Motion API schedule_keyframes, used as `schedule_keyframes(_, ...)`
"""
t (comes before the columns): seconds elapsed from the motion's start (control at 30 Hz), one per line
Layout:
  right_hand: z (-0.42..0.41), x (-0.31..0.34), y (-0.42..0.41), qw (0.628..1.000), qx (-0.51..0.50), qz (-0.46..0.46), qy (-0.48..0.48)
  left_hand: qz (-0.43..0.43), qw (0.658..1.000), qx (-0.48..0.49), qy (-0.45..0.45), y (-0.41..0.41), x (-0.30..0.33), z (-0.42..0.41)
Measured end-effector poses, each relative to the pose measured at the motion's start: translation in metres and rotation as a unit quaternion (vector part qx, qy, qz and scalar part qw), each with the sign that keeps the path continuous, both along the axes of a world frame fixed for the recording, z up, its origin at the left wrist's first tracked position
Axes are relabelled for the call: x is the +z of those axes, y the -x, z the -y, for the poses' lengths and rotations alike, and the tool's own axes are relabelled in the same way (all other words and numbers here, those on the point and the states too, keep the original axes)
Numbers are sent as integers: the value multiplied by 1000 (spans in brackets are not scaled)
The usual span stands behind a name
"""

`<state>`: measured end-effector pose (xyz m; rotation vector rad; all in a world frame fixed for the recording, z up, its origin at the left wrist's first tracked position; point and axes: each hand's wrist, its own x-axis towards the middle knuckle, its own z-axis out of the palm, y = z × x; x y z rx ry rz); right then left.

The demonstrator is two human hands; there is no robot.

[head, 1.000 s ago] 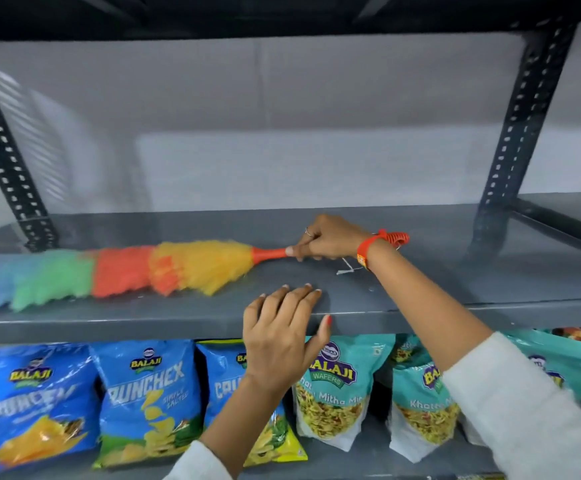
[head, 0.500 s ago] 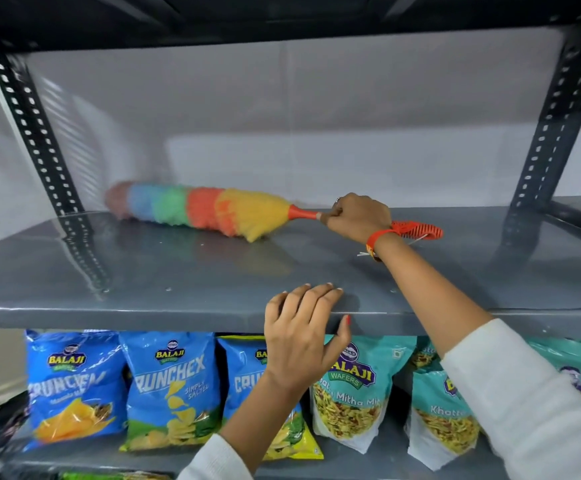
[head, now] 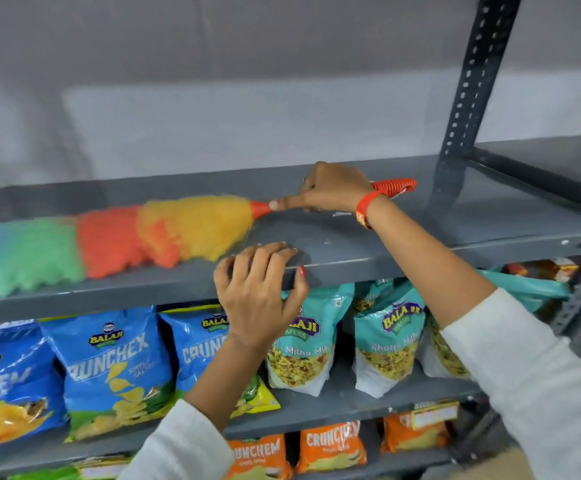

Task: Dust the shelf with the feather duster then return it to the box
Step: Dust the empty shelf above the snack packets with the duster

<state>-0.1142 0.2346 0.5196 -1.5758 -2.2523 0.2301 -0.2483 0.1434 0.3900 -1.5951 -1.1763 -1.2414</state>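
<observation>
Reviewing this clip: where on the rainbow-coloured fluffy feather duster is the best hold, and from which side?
The orange ribbed handle of the feather duster, from the right: its soft head lies leftward along the grey metal shelf, offering nothing firm. The right hand grips it there.

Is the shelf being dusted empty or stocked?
Empty of goods, as far as shown: the grey shelf bears only the feather duster, gripped by the right hand. Snack bags stand on the shelf below.

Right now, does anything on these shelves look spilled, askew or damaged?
Nothing stands out. The right hand holds the feather duster flat on the grey shelf; the left hand holds its front edge. Snack packets below stand in a row, none spilled.
</observation>
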Motion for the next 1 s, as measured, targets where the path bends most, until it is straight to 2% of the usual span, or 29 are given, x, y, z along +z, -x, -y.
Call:
schedule_keyframes(0.2, -31, 0, -19, 996, -88, 14, -16, 4, 999, 10, -39, 1, -1, -6)
schedule_keyframes(0.33, -42, -2, -24, 979, -165, 46, -108, 4, 999, 6, -48, 1, -2, -8)
schedule_keyframes(0.53, -31, 5, -30, 973, -181, 22, -142, 18, 999, -3, -34, -1, 1, -7)
schedule_keyframes(0.67, -4, 16, -34, 975, -189, -21, -117, 33, 998, -42, -14, -11, 2, -1)
schedule_keyframes(0.77, 19, 19, -38, 979, -171, -44, -101, 6, 996, -91, -6, -29, 5, 2)
schedule_keyframes(0.9, 49, 13, -42, 983, -152, -18, -106, -35, 990, -137, 7, -58, 8, 0)
schedule_keyframes(1.0, 63, 4, -54, 979, -171, 30, -106, -45, 990, -133, 21, -75, 8, -4)
